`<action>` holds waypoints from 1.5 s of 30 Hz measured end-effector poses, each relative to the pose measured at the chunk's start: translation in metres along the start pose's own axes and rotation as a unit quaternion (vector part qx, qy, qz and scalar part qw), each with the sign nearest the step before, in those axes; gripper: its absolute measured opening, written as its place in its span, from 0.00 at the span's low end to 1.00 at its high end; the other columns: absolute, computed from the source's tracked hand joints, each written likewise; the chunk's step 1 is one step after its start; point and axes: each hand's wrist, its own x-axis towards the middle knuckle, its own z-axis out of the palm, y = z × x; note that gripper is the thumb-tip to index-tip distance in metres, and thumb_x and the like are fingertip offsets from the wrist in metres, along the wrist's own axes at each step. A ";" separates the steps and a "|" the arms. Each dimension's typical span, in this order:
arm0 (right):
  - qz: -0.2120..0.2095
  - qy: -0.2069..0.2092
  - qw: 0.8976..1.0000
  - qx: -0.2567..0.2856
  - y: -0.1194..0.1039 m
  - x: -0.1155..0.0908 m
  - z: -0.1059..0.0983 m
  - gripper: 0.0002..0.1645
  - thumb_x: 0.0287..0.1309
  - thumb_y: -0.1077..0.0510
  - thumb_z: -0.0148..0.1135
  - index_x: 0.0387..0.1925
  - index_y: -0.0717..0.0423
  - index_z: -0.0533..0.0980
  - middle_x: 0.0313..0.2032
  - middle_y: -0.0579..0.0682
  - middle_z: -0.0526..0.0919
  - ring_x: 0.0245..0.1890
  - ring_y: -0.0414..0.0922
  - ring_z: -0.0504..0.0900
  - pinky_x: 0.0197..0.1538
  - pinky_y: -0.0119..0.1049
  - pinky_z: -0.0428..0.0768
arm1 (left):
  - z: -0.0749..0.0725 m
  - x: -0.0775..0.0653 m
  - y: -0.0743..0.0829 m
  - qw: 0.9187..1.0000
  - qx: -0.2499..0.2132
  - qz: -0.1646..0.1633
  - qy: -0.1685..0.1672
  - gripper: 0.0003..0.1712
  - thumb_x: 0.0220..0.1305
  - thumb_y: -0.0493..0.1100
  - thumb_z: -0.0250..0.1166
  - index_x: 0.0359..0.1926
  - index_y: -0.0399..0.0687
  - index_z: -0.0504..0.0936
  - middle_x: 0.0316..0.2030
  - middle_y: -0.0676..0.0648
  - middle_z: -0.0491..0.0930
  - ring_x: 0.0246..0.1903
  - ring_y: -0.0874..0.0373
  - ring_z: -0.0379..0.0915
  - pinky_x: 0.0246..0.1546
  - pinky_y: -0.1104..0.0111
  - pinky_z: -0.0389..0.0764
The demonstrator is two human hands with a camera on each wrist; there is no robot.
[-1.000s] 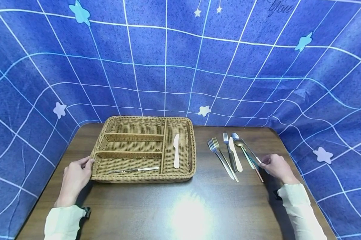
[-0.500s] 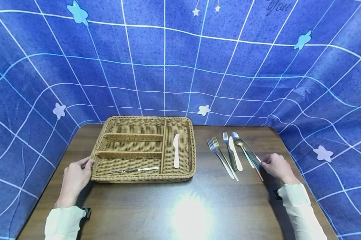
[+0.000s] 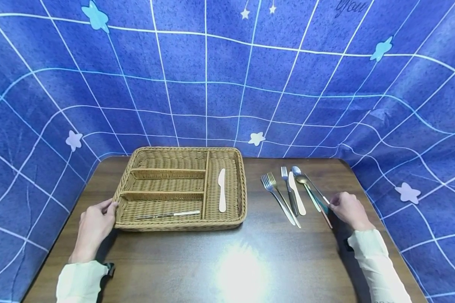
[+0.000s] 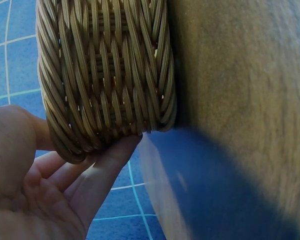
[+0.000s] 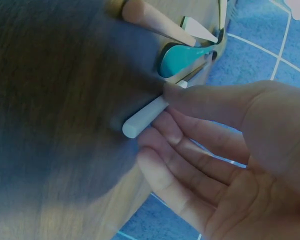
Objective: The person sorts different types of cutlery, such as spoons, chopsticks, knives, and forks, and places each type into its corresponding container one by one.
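Observation:
My left hand (image 3: 95, 223) grips the near left corner of a divided wicker basket (image 3: 163, 195), thumb on one side of the rim and fingers on the other. Up close in the left wrist view, the woven basket wall (image 4: 110, 65) runs up from my fingers. At the right of the table, my right hand (image 3: 349, 209) pinches a slim chopstick (image 5: 146, 118) by its white handle between thumb and fingers. Its dark thin end points away from me, beside a teal-handled spoon (image 5: 179, 60). In the basket lie a thin white-handled chopstick (image 3: 186, 213) and a pale table knife (image 3: 222, 191).
Several pieces of cutlery lie between basket and right hand: a silver fork (image 3: 278, 200), a black-handled fork (image 3: 291, 195), a pale knife (image 3: 296, 193) and a gold spoon (image 3: 302, 180). A blue star-patterned cloth (image 3: 227, 84) rises behind the wooden table (image 3: 174, 261).

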 end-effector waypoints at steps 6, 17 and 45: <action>0.007 -0.006 1.000 -0.005 -0.001 0.001 0.000 0.05 0.55 0.65 0.65 0.27 0.58 0.85 0.27 0.59 0.87 0.27 0.62 0.86 0.30 0.64 0.79 | 0.000 0.001 0.000 1.000 0.000 -0.003 -0.001 0.29 0.83 0.52 0.54 0.68 0.34 0.80 0.63 0.27 0.77 0.64 0.18 0.69 0.58 0.31 0.72; 0.013 -0.002 1.000 -0.028 0.041 0.021 0.028 0.16 0.48 0.57 0.65 0.13 0.44 0.69 0.19 0.52 0.74 0.20 0.54 0.70 0.25 0.58 0.71 | -0.002 0.003 0.002 1.000 0.004 -0.010 -0.008 0.29 0.83 0.52 0.54 0.68 0.34 0.80 0.63 0.26 0.77 0.64 0.18 0.69 0.57 0.31 0.72; -0.024 0.008 1.000 -0.019 0.032 0.007 0.018 0.17 0.43 0.64 0.58 0.12 0.44 0.63 0.17 0.47 0.69 0.19 0.49 0.66 0.21 0.50 0.65 | -0.002 -0.001 0.002 1.000 0.008 -0.002 -0.011 0.29 0.84 0.52 0.52 0.69 0.32 0.79 0.62 0.27 0.79 0.64 0.19 0.69 0.57 0.31 0.72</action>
